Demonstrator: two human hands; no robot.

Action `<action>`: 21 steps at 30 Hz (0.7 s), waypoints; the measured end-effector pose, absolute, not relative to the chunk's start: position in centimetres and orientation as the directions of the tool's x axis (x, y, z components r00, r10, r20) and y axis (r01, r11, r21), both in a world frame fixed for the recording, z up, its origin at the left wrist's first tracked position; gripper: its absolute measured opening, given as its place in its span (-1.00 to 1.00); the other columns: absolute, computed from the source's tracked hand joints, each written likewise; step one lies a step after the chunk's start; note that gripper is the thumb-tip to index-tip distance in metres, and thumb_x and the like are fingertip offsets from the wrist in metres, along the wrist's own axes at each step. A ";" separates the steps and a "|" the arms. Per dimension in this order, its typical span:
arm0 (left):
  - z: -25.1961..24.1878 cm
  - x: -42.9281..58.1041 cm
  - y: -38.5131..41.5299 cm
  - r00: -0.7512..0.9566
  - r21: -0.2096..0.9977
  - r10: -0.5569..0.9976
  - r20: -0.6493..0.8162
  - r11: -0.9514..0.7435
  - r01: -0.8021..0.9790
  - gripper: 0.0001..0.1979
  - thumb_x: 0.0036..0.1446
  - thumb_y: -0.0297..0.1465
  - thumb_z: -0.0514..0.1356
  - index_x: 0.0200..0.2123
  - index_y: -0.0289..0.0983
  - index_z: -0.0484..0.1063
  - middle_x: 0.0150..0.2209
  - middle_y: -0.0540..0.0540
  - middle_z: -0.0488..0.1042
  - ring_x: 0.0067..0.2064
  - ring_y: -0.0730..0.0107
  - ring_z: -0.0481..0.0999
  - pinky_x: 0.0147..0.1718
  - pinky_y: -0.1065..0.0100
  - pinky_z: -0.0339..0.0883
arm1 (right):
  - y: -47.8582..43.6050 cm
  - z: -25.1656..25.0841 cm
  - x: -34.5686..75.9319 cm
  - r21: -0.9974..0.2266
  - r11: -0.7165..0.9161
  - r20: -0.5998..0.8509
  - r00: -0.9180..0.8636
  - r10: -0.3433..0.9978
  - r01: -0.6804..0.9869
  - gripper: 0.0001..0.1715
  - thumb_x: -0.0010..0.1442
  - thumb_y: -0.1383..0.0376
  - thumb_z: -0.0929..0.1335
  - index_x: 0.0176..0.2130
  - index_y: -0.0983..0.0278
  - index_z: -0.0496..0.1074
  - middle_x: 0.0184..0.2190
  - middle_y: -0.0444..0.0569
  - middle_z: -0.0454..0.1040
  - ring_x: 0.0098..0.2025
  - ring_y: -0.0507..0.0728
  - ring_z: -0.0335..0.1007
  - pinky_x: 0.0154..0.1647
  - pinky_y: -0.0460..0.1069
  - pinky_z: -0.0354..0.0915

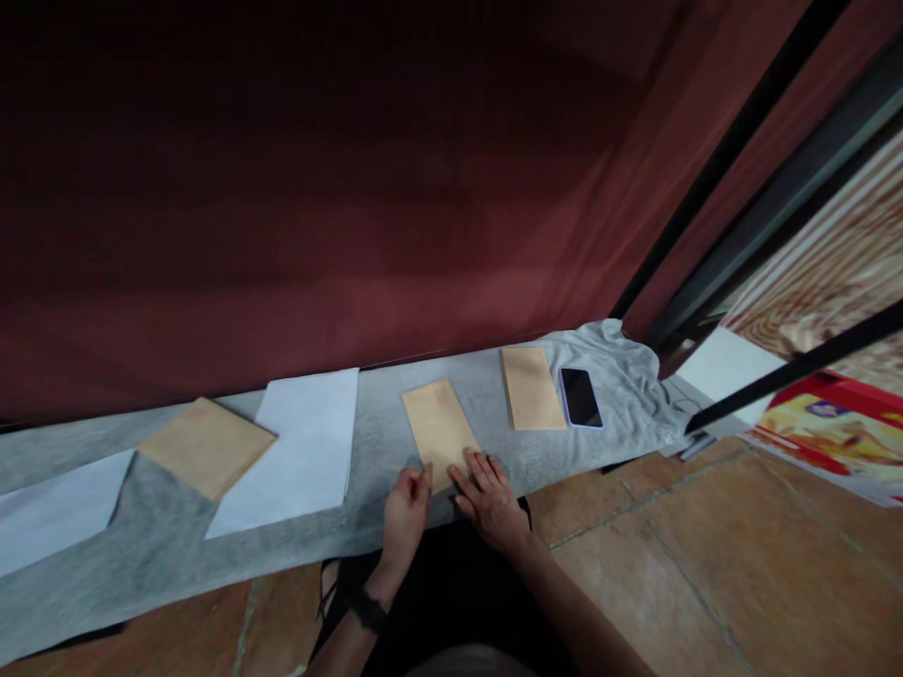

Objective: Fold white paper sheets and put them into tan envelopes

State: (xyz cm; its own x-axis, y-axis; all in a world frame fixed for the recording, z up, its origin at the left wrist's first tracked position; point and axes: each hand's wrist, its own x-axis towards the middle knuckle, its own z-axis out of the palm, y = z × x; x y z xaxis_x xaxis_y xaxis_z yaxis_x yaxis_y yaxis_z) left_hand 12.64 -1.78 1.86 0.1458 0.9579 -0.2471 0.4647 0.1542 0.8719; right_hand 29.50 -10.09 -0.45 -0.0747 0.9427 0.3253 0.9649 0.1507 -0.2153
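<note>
A tan envelope (437, 425) lies on the grey cloth (381, 442) spread along the floor in front of me. My right hand (490, 498) rests flat on the envelope's near end with fingers stretched out. My left hand (407, 512) sits at the envelope's near left corner, its fingers curled with the fingertips touching the edge. A dark band circles my left wrist.
A stack of tan envelopes (530, 387) and a black phone (579, 397) lie to the right. A white sheet (303, 449), another tan stack (204, 444) and a second white sheet (56, 508) lie to the left. A dark red curtain (317, 207) hangs behind.
</note>
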 end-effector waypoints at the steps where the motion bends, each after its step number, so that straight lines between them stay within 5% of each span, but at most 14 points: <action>1: 2.0 12.4 -1.7 0.152 0.842 0.980 -0.129 0.027 0.538 -0.70 0.30 -0.11 0.09 -0.32 -0.19 0.37 -0.54 0.03 0.46 -0.52 0.34 0.50 -0.48 0.36 0.39 | -10.1 -0.4 29.5 -0.206 0.147 0.323 -0.075 0.943 0.968 -0.35 0.41 0.16 0.31 0.40 0.10 0.15 0.46 0.11 0.04 0.44 0.28 0.07 0.37 0.24 0.11; 4: 2.3 13.3 -0.2 0.302 0.675 0.939 0.164 -0.330 0.660 -0.67 0.39 -0.21 -0.03 -0.11 -0.22 0.47 -0.17 -0.15 0.61 -0.13 0.23 0.61 -0.10 0.24 0.47 | -10.0 -0.2 29.4 -0.189 0.142 0.320 -0.076 0.944 0.972 -0.32 0.41 0.14 0.31 0.42 0.08 0.10 0.48 0.12 -0.01 0.44 0.30 0.05 0.38 0.26 0.10; 8: 1.4 16.5 3.8 0.529 0.367 0.808 0.259 -0.589 0.720 -0.46 0.39 -0.21 0.00 0.31 -0.36 0.24 0.37 -0.32 0.23 0.42 0.03 0.14 0.33 0.00 0.12 | -9.9 -0.5 29.3 -0.195 0.149 0.326 -0.080 0.942 0.969 -0.32 0.42 0.13 0.31 0.42 0.09 0.11 0.48 0.11 -0.03 0.45 0.29 0.03 0.40 0.24 0.07; 12: -0.1 18.2 7.5 0.544 0.256 0.820 0.181 -0.573 0.779 -0.38 0.40 -0.20 -0.03 0.39 -0.45 0.12 0.43 -0.39 0.09 0.48 -0.01 -0.02 0.39 -0.05 -0.08 | -9.8 -1.0 29.2 -0.249 0.141 0.337 -0.051 0.940 0.958 -0.33 0.39 0.13 0.34 0.40 0.06 0.15 0.47 0.09 0.02 0.45 0.30 0.03 0.39 0.26 0.08; 21: -0.1 18.1 10.1 0.673 0.352 0.720 0.168 -0.682 0.641 -0.43 0.40 -0.19 -0.04 0.39 -0.24 0.18 0.43 -0.19 0.14 0.47 0.10 0.01 0.43 -0.01 -0.19 | -9.7 -0.9 28.9 -0.350 0.121 0.330 0.001 0.944 0.929 -0.37 0.41 0.18 0.31 0.39 0.11 0.18 0.42 0.12 0.16 0.43 0.30 0.07 0.37 0.28 0.12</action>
State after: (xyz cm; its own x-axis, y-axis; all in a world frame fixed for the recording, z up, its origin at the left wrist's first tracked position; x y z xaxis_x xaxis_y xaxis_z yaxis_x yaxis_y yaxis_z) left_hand 18.09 10.11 -0.09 0.6729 0.7203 0.1684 0.6413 -0.6816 0.3524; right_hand 28.93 -9.65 -0.88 0.0014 0.9439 0.3302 0.9291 0.1209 -0.3495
